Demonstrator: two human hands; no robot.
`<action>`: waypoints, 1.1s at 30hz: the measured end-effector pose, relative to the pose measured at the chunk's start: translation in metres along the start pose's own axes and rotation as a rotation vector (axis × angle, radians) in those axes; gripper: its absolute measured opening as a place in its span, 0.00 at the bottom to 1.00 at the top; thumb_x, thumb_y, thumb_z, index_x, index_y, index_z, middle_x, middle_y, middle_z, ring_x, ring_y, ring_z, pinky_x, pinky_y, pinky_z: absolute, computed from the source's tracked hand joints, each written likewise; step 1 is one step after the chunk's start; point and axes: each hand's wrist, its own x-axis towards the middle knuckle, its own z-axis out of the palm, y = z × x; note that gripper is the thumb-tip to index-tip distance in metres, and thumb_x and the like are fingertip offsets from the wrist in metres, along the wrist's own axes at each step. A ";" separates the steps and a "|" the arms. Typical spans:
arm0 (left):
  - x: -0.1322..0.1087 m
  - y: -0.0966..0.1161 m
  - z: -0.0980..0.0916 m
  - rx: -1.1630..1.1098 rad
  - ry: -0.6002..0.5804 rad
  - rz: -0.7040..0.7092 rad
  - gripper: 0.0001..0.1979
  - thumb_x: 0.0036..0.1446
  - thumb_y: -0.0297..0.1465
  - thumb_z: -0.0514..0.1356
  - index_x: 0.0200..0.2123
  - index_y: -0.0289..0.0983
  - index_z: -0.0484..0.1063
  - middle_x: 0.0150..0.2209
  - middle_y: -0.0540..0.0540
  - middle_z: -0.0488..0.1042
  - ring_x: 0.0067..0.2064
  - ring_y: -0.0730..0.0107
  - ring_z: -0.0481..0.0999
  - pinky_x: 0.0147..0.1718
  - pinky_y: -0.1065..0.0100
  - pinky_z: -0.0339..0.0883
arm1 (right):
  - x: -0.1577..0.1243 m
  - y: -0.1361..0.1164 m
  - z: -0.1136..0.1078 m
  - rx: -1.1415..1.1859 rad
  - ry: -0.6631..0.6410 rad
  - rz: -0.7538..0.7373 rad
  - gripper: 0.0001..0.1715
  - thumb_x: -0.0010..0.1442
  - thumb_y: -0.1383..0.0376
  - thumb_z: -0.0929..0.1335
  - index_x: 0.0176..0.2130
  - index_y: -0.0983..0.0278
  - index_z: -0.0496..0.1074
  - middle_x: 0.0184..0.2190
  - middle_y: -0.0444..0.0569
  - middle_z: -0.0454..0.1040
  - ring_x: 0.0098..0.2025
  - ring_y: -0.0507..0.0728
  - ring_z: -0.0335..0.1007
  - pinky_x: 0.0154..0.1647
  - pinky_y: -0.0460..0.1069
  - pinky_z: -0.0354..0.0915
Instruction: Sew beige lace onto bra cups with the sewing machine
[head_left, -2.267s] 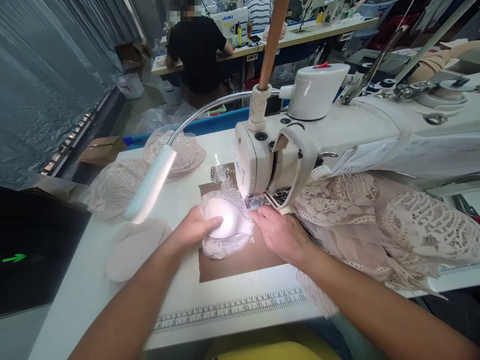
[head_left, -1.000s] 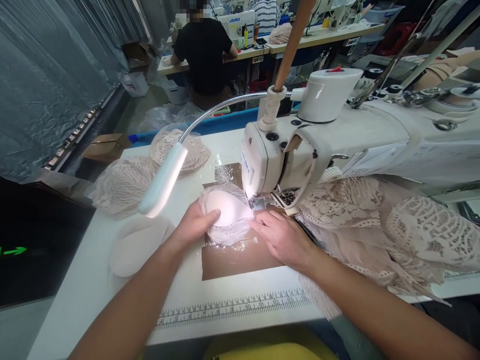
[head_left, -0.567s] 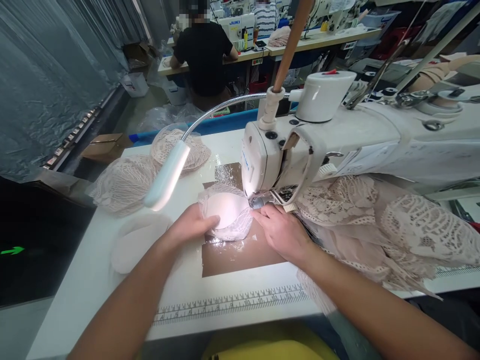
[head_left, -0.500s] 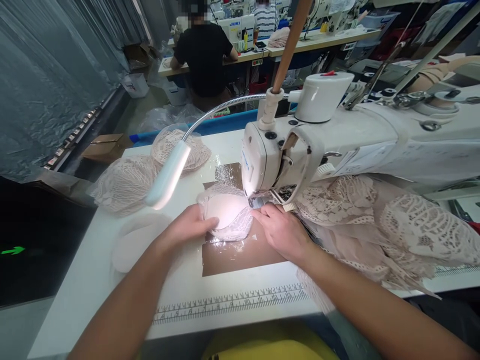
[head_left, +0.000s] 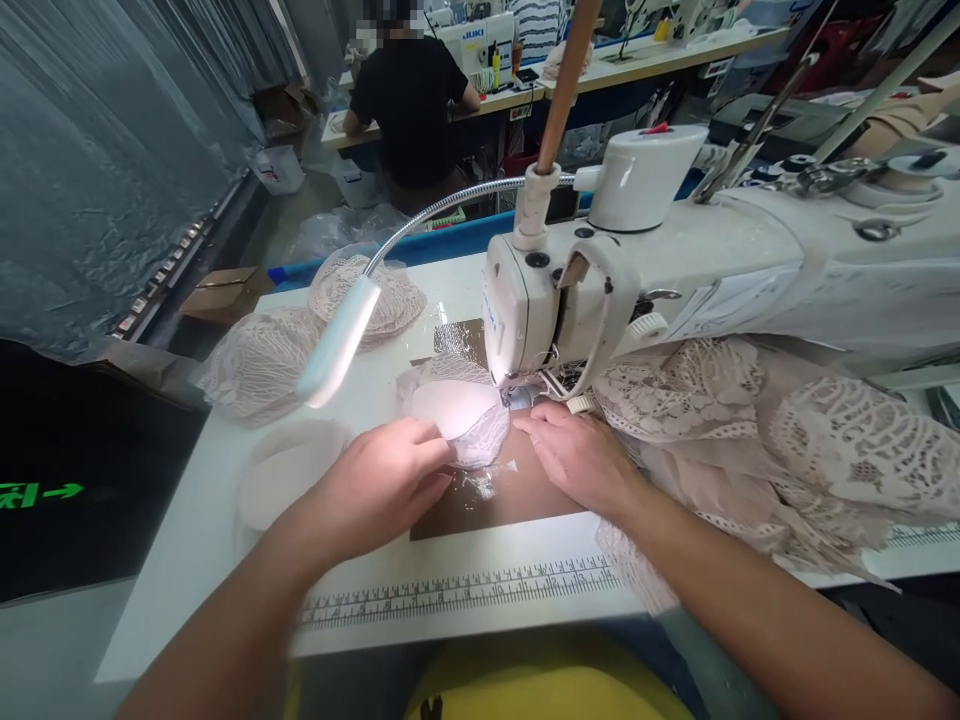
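Observation:
A white foam cup wrapped in pale lace (head_left: pixel 459 410) lies on the sewing table under the head of the white sewing machine (head_left: pixel 570 300). My left hand (head_left: pixel 382 480) curls round the cup's near left edge and grips it. My right hand (head_left: pixel 577 455) lies flat on the lace fabric just right of the cup, fingertips close to the presser foot (head_left: pixel 525 392), fingers stretched out. A brown plate (head_left: pixel 510 495) covers the table beneath both hands.
Lace cups (head_left: pixel 259 360) pile at the table's far left, with plain foam pads (head_left: pixel 289 470) nearer. A gooseneck lamp (head_left: pixel 337 335) hangs over them. Lace fabric (head_left: pixel 787 440) heaps on the right. A ruler strip (head_left: pixel 465 595) runs along the front edge. A person (head_left: pixel 409 100) sits at a far table.
The cup has turned under the needle, and my left hand slid from its left side to its near edge. My right hand stayed beside the presser foot.

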 end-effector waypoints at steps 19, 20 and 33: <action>0.058 -0.030 0.054 0.022 0.198 0.315 0.12 0.65 0.29 0.50 0.45 0.34 0.71 0.42 0.38 0.74 0.44 0.62 0.72 0.41 0.63 0.68 | 0.003 0.000 0.000 0.084 -0.081 -0.148 0.20 0.60 0.75 0.59 0.46 0.63 0.74 0.33 0.49 0.68 0.34 0.54 0.59 0.32 0.47 0.53; 0.058 -0.031 0.056 0.041 0.198 0.331 0.13 0.65 0.28 0.50 0.47 0.33 0.71 0.44 0.38 0.74 0.45 0.61 0.72 0.42 0.61 0.68 | 0.003 0.000 0.001 0.082 -0.086 -0.155 0.20 0.60 0.75 0.59 0.46 0.63 0.74 0.33 0.48 0.67 0.34 0.54 0.59 0.32 0.47 0.53; 0.055 -0.038 0.072 0.249 0.150 0.384 0.18 0.64 0.29 0.50 0.56 0.33 0.67 0.58 0.40 0.68 0.48 0.57 0.68 0.42 0.58 0.66 | 0.000 0.003 0.002 0.097 -0.036 -0.198 0.22 0.61 0.76 0.57 0.44 0.62 0.75 0.31 0.48 0.66 0.32 0.54 0.58 0.34 0.48 0.54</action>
